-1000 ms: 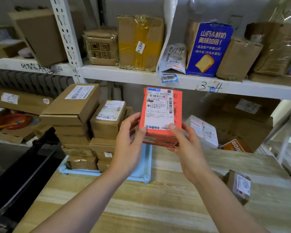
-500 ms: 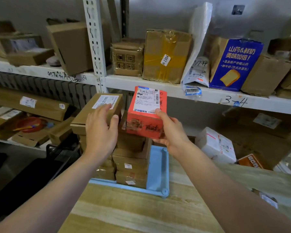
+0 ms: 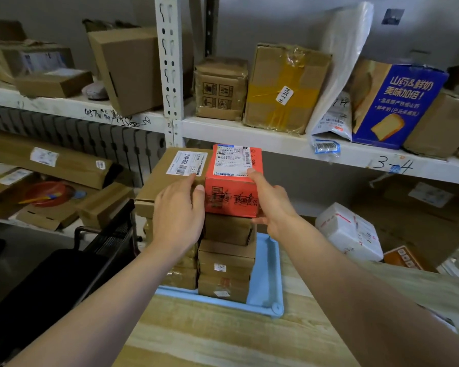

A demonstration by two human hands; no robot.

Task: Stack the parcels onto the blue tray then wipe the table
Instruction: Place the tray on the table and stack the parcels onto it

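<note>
Parcel in red (image 3: 231, 193) had settled onto the blue tray (image 3: 265, 282) stack, right hand (image 3: 273, 205) clamping it, left hand (image 3: 179, 215) flat alongside; release seemed next.

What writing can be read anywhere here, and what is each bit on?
"H-1304": white sticker on the yellow-taped box.
"3-4": handwritten on the right shelf edge.
"山药&鲜奶 美味加倍!": blue bread carton.
Label print on the red parcel and top brown parcel: too small to read.
Scribble on the left shelf edge: illegible.
</note>
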